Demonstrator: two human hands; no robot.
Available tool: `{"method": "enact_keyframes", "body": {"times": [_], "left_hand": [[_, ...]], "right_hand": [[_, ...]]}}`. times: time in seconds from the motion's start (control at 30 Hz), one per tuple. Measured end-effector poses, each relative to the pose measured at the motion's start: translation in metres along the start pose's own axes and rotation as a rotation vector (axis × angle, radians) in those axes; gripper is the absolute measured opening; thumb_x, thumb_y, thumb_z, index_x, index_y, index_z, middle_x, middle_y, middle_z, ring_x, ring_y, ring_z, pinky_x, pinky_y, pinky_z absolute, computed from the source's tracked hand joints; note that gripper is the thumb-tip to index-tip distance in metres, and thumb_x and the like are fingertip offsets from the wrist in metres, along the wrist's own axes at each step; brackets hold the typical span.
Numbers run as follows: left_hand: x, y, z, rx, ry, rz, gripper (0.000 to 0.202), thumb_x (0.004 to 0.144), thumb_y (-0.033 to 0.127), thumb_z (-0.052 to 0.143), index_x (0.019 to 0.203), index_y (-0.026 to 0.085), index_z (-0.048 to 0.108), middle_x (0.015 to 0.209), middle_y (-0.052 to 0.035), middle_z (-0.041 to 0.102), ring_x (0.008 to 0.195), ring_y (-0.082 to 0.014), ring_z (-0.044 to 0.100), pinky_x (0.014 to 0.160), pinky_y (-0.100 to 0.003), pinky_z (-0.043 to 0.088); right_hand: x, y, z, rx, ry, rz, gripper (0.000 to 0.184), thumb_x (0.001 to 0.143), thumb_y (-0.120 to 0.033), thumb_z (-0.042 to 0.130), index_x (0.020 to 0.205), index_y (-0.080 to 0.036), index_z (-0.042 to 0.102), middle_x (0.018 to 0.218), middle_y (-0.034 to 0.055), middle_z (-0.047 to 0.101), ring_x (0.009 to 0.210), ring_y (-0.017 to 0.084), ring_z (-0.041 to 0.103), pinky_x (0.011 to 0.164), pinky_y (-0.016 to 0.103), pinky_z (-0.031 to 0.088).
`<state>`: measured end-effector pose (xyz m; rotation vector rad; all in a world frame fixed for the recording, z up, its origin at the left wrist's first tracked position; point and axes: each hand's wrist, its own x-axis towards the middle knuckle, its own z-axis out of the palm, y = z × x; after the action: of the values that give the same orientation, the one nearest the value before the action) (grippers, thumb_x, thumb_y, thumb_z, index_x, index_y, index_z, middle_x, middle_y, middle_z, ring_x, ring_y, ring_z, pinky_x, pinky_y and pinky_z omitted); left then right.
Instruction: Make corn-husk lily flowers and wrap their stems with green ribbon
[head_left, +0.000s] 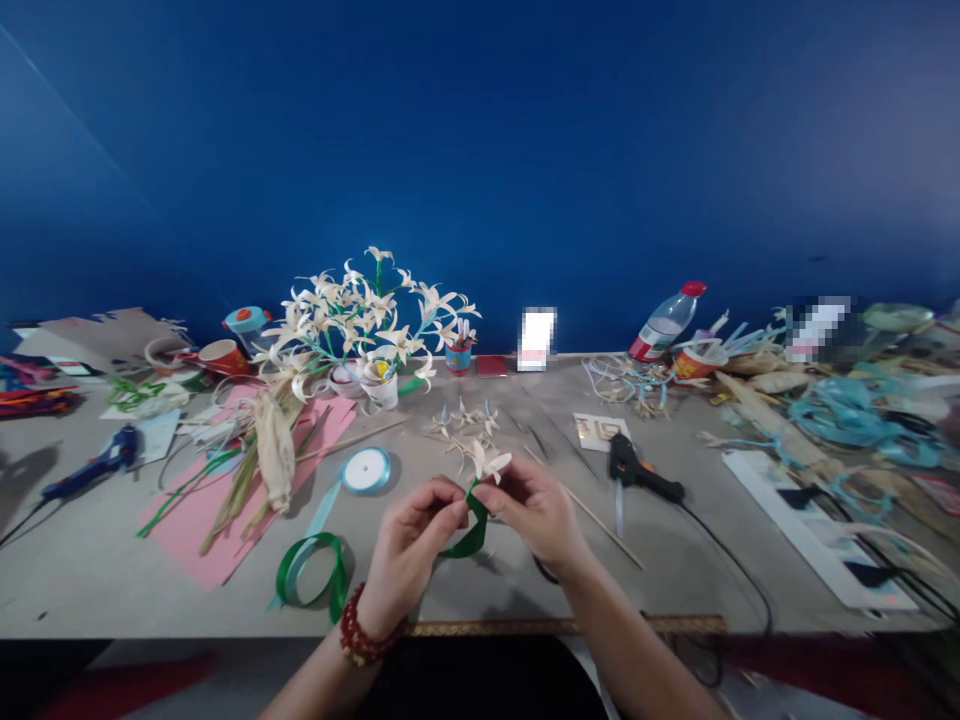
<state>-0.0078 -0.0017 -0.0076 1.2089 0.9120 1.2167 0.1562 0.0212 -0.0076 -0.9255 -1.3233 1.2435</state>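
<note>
Between the hands (405, 535) (544, 510), a white flower (489, 463) slants upward right.

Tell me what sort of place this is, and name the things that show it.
Probably a craft workspace: a black glue gun and a ribbon spool lie out, and the fingers pinch a pale flower with green ribbon.

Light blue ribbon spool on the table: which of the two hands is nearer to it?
Left. The left hand is just right of the spool, slightly nearer the person; the right hand is farther right, beyond the left, at the white flower.
</note>
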Motion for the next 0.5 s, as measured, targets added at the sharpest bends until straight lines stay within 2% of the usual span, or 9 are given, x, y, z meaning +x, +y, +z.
{"method": "enact_keyframes", "body": {"times": [0.13,0.3,0.5], "left_hand": [[-0.0005,-0.0023,-0.0010,-0.089,-0.050,-0.039,0.015,0.090,0.028,0.066,0.080,0.017,0.068,0.071,0.0002,0.060,0.069,-0.0115,0.053,0.066,-0.021,0.042],[-0.0014,-0.0056,-0.0016,-0.086,-0.076,-0.047,0.017,0.092,0.029,0.063,0.082,0.016,0.067,0.069,-0.0002,0.062,0.067,-0.0113,0.052,0.064,-0.021,0.041],[0.0005,-0.0035,0.0006,0.081,0.015,0.080,0.009,0.089,0.025,0.066,0.086,0.018,0.067,0.079,-0.0015,0.064,0.075,-0.0141,0.056,0.071,-0.024,0.044]], "right_hand": [[0.0007,-0.0022,-0.0017,0.059,-0.057,0.004,0.020,0.079,-0.039,0.076,0.081,-0.020,0.070,0.077,0.0020,0.066,0.068,0.015,0.060,0.061,0.024,0.049],[0.0001,-0.0046,0.0005,0.059,-0.032,-0.037,0.026,0.079,-0.042,0.075,0.073,-0.020,0.066,0.070,-0.0004,0.061,0.063,0.013,0.055,0.057,0.022,0.047],[-0.0015,-0.0059,0.0017,-0.040,0.038,-0.027,0.026,0.081,-0.042,0.072,0.073,-0.019,0.064,0.067,-0.0017,0.055,0.061,0.012,0.050,0.055,0.021,0.043]]}}
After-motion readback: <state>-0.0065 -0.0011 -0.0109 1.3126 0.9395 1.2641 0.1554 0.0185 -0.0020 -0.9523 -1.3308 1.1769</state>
